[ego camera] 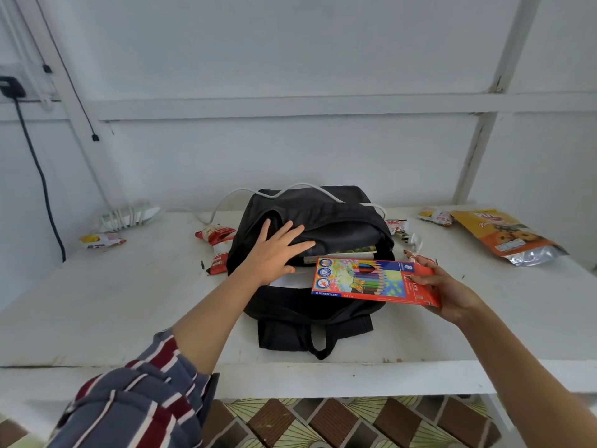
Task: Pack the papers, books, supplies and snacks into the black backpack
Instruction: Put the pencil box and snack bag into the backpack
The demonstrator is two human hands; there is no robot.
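Your left grip lies flat and released on the black backpack on the bench, pressing its flap back to hold the mouth wide. Your right grip clasps the pencil box by one end, poised over the opening, above the books inside.

A white wall crossed by white beams backs the white surface. A black cable hangs at left, above a brown patterned floor.

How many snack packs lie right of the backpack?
4: red-white packet beside the backpack, second packet behind the pencil box, small packet far right, orange bag beside it. Others may be hidden.
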